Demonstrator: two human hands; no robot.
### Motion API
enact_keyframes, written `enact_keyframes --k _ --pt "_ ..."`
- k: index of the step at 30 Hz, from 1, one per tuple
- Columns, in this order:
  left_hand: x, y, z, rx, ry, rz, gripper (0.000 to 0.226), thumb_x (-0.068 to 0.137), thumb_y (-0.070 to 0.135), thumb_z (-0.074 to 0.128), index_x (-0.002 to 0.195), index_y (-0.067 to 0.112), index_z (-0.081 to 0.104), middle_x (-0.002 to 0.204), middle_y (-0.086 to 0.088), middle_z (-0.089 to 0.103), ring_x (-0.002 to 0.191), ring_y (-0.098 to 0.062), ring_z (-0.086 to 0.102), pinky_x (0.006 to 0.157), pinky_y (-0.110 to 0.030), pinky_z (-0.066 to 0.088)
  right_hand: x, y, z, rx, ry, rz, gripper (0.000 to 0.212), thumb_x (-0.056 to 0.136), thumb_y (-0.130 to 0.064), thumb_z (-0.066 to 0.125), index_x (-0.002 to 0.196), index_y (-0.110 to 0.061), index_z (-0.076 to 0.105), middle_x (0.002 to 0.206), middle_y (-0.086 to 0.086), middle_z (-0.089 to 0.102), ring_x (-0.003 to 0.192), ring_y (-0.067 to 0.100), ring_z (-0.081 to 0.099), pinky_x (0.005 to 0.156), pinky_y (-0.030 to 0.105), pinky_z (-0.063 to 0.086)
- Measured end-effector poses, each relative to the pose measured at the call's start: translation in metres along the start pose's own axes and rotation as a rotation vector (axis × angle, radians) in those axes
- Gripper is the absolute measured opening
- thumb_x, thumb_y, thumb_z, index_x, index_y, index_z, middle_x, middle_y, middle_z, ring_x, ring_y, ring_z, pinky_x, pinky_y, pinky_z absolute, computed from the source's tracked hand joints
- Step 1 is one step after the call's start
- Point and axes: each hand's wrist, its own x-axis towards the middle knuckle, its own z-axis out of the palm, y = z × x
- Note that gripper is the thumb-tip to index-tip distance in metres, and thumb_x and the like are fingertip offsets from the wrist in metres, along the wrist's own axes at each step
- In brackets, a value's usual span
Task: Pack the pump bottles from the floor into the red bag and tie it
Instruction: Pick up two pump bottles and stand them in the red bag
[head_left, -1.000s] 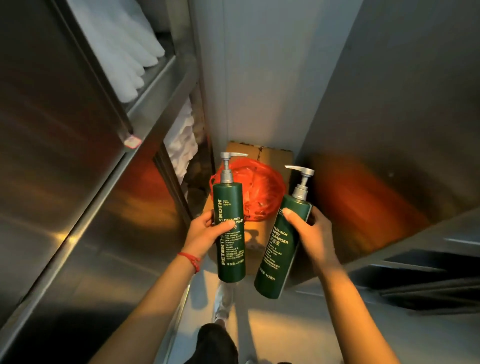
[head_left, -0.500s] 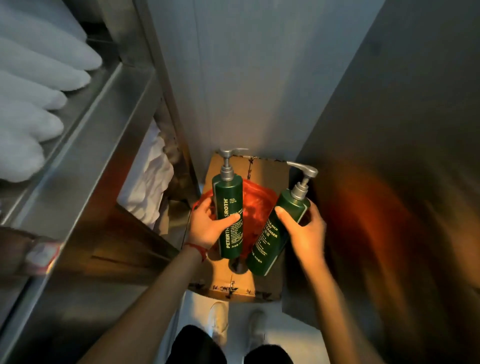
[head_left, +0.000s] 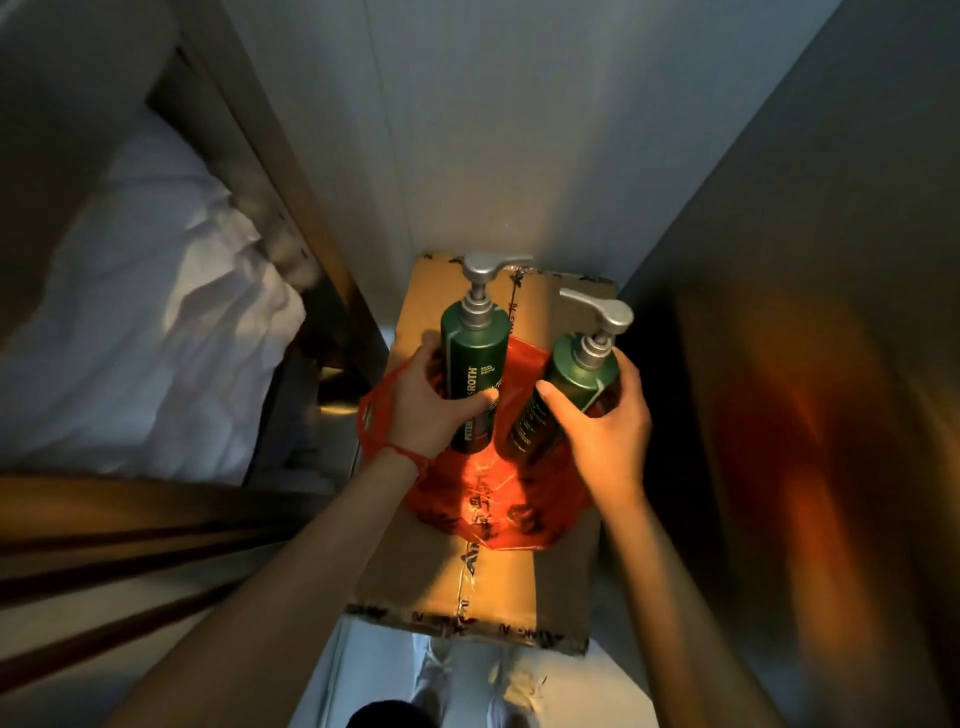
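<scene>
Two dark green plastic pump bottles with silver pump tops, one in each hand. Left green bottle (head_left: 474, 364) standing almost straight up, wrapped tight by the left hand (head_left: 423, 410), thumb across the front over the white letters. Right green bottle (head_left: 563, 395) tipped, top leaning away to the right, bottom pointing down and in, gripped around its middle by the right hand (head_left: 605, 421). Bottoms of both bottles close together, just above the thin red plastic bag (head_left: 493, 499), maybe already dipping into its mouth; hard to tell from here.

Red bag lying crumpled under both hands, spread out past the wrists, with a handle loop poking out just left of the left hand. Thin red string bracelet (head_left: 408, 454) around the left wrist.

Under the bag, a brown cardboard box (head_left: 452, 587), taped shut down the middle, flat top holding the bag up.

Beyond the hands, a pale grey wall (head_left: 519, 130). Right of the right hand, a shiny metal panel (head_left: 831, 364) glowing orange. Left of the left hand, crumpled white cloth (head_left: 156, 322) on a metal shelf. Below the box, near the elbows, pale floor and two light shoes (head_left: 478, 680).
</scene>
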Motion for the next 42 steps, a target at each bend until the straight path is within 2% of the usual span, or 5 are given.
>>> enact_keyframes --k 5,14,25,31,42 --pt "0.021 -0.024 0.013 0.027 0.002 0.072 0.058 0.06 -0.005 0.078 0.111 0.004 0.051 0.093 0.025 0.043 0.087 0.015 0.044 0.072 0.005 0.036 0.019 0.025 0.008 -0.033 -0.012 -0.005 0.065 0.061 -0.025 0.082 0.114 -0.038 0.046 0.102 -0.028 0.054 0.097 -0.02 0.051 0.095 0.024 0.044" --pt "0.038 -0.06 0.013 0.008 -0.048 0.074 0.072 0.057 0.004 0.083 0.119 0.012 0.048 0.116 0.004 0.055 0.115 -0.016 0.051 0.097 -0.028 0.043 0.032 0.047 0.017 -0.072 -0.056 -0.108 0.069 0.061 -0.023 0.083 0.12 -0.027 0.048 0.106 -0.028 0.053 0.101 -0.017 0.05 0.089 0.005 0.037" --pt "0.03 -0.056 0.008 0.068 -0.056 0.155 0.072 0.058 0.004 0.083 0.121 0.005 0.048 0.11 0.008 0.051 0.105 -0.004 0.045 0.082 0.004 0.031 0.024 0.051 0.014 -0.073 -0.088 -0.163 0.07 0.062 -0.015 0.082 0.122 -0.014 0.046 0.105 -0.025 0.05 0.099 -0.022 0.047 0.086 0.001 0.035" --pt "0.029 -0.056 0.012 0.052 -0.073 0.155 0.072 0.049 0.043 0.072 0.114 0.023 0.048 0.118 -0.004 0.053 0.111 -0.017 0.05 0.092 -0.011 0.038 0.02 0.049 0.014 -0.089 -0.104 -0.162 0.071 0.062 -0.015 0.082 0.118 -0.027 0.041 0.106 -0.026 0.048 0.1 -0.023 0.046 0.085 0.0 0.034" --pt "0.024 -0.035 0.002 0.009 -0.048 0.192 0.063 0.055 0.032 0.079 0.111 0.035 0.049 0.108 0.012 0.057 0.107 -0.012 0.056 0.093 -0.025 0.046 0.017 0.045 0.012 -0.072 -0.122 -0.197 0.07 0.064 -0.012 0.081 0.124 -0.018 0.044 0.109 -0.025 0.049 0.102 -0.022 0.047 0.087 0.001 0.035"
